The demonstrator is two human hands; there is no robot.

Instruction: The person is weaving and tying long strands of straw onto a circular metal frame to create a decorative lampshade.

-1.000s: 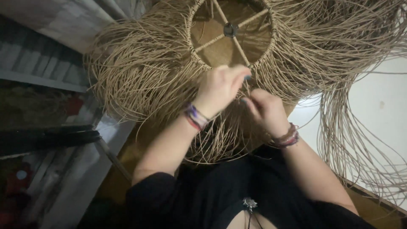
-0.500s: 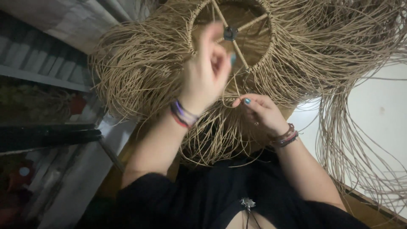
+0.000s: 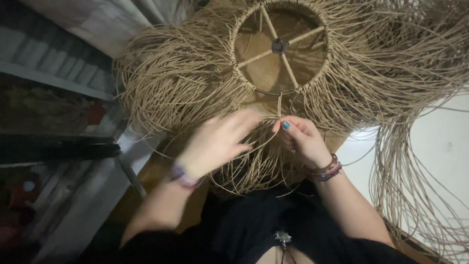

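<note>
Seen from above, at the upper middle: a round lampshade frame [image 3: 280, 46], rim wrapped in tan cord, thin spokes running from a dark central hub [image 3: 280, 45] out to the ring. Hanging from the ring all around, and spilling toward the viewer and off to the right: long loose tan cord strands [image 3: 195, 83], thick as a fringe, some trailing down across a pale floor area [image 3: 430, 142] at right. Just below the near edge of the ring, right hand [image 3: 304, 139] with fingers curled narrow, thumb and forefinger pinched on a single cord strand [image 3: 279, 105] that rises straight up to the rim; blue polish on the thumbnail, several bead and cord bracelets [image 3: 326, 169] at the wrist. Beside it, nearly touching at the fingertips, left hand [image 3: 215, 142], blurred, fingers stretched toward the same spot and lying in among the strands; whether anything is gripped there cannot be told through the blur. A purple wristband [image 3: 183, 176] on that wrist. Below both forearms, dark clothing [image 3: 254, 225] with a small silver pendant [image 3: 282, 238] at the neckline. At far left, dim shelving [image 3: 53, 146] with a dark horizontal bar and some reddish objects, too murky to identify. Under the fringe, brown wooden surface [image 3: 161, 171] partly showing between the arms.
</note>
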